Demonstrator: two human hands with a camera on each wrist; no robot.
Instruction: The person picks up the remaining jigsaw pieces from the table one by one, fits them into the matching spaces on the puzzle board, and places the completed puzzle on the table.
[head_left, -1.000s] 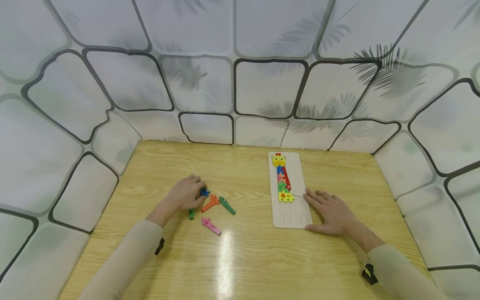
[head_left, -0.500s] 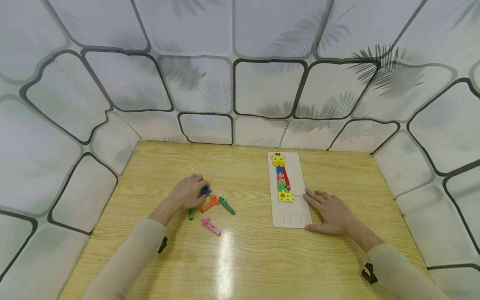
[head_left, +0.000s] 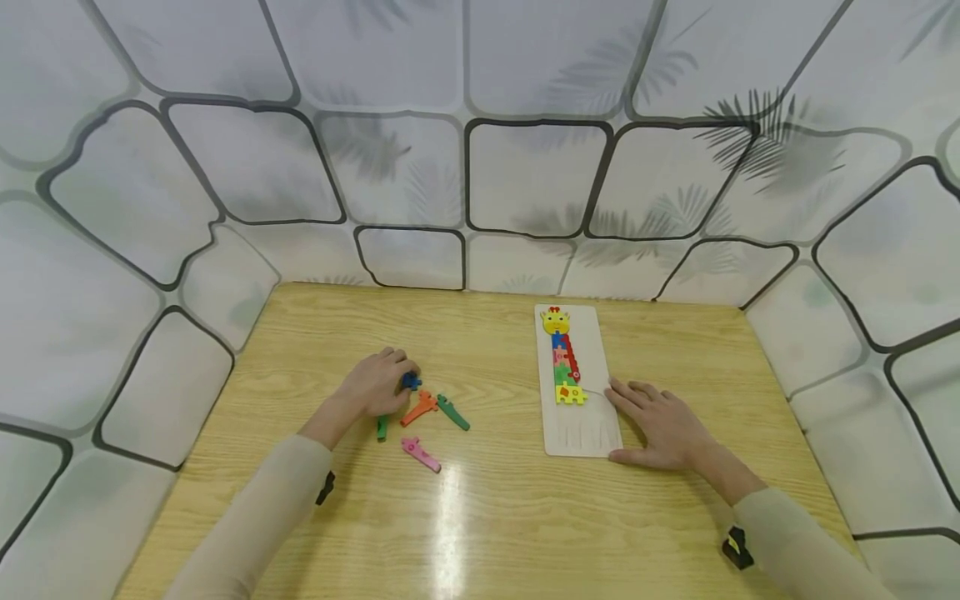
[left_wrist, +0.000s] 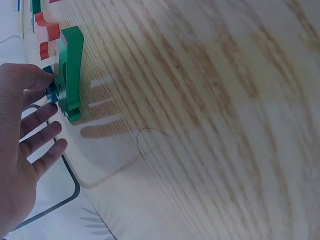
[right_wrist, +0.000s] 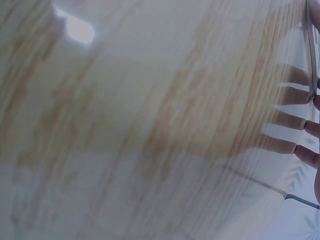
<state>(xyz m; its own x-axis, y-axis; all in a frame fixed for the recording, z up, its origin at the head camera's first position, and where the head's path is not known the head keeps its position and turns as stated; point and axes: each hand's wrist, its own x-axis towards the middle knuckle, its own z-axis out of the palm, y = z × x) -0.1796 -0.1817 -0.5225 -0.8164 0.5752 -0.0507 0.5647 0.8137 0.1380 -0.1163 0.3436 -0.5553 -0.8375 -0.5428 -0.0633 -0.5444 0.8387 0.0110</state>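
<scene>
A pale wood-grained desk (head_left: 525,533) carries a bright streak of glare (head_left: 450,521). Around its back and sides stands a whitish backdrop (head_left: 540,175), printed with dark rounded outlines and grey fronds (head_left: 750,137).

A person's forearms (head_left: 255,508) stretch forward, the left hand (head_left: 381,383) pinching between thumb (left_wrist: 35,77) and forefinger, other fingers (left_wrist: 42,139) loosely spread; the right hand (head_left: 663,427) rests palm down, thumb apart.

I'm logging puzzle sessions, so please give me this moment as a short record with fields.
left hand: pinches a blue piece
right hand: spread at the right edge of the pale board
on the board: giraffe head at top, yellow piece lowest
other loose pieces: orange piece, pink piece, dark green piece, bright green piece
</scene>
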